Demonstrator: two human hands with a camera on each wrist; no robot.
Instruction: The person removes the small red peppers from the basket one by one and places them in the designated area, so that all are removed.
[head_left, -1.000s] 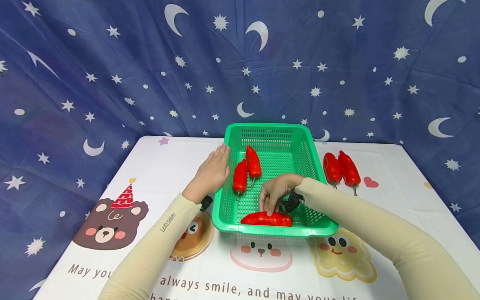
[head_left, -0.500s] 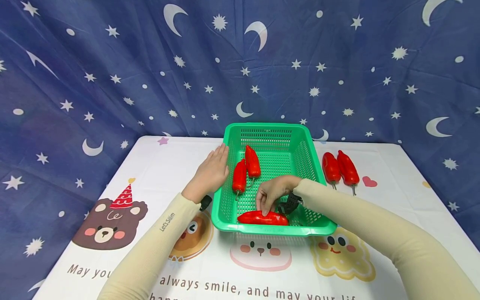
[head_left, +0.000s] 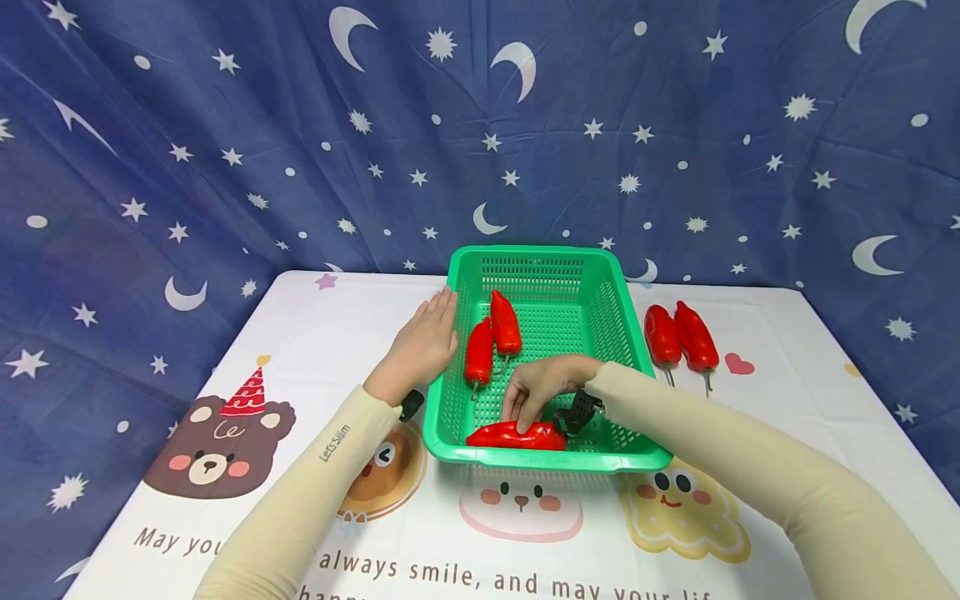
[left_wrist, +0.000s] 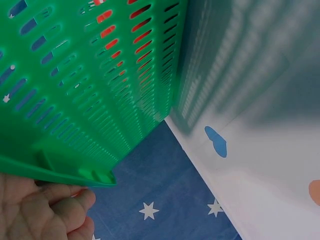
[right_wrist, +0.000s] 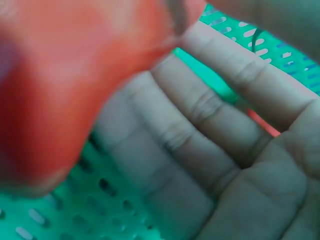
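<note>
Right hand [head_left: 542, 387] pinches red pepper [head_left: 498, 435]; its length lies crosswise, tapering leftward.

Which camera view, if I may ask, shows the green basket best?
The head view: it shows the green basket nearly whole, rim and inside together. The left wrist view shows only slotted walls and some rim, close up; the right wrist view, only perforated patches behind a red pepper and the right hand.

I'm in a curtained-off corner — home or studio, I can't tell — where navy moon-and-star cloth [head_left: 420, 100] backs my white counter [head_left: 352, 321], printed with a cartoon bear [head_left: 213, 446].
</note>
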